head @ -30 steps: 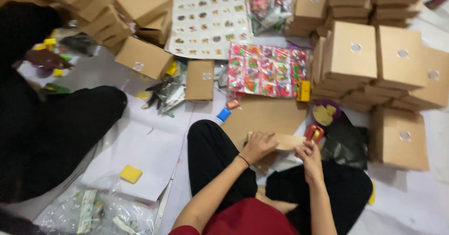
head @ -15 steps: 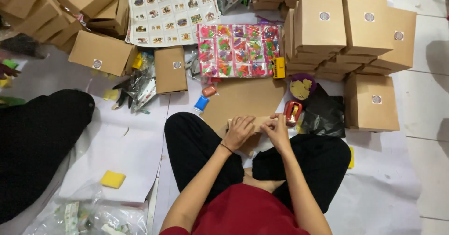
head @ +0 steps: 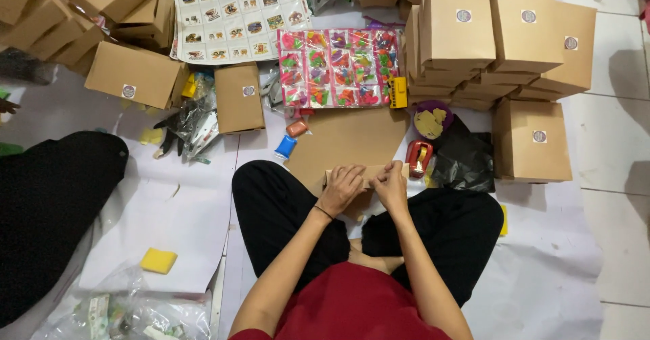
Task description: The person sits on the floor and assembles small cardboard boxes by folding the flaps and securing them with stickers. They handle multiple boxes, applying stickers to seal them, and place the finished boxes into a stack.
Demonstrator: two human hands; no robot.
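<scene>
Counted: two hands (head: 340, 187) (head: 391, 184) at one flat cardboard piece (head: 365, 175); one red tape dispenser (head: 419, 158); one yellow sponge (head: 159, 260); two sticker sheets (head: 233, 11) (head: 336, 67); many sealed brown boxes (head: 458, 22), far right.

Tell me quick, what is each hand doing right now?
Left hand: closed on the small brown cardboard piece.
Right hand: closed on the same small brown cardboard piece.

red top, black trousers, thin dark band on left wrist

left hand (head: 342, 185) joined right hand (head: 391, 183) | both now on small brown box (head: 369, 175)
</scene>
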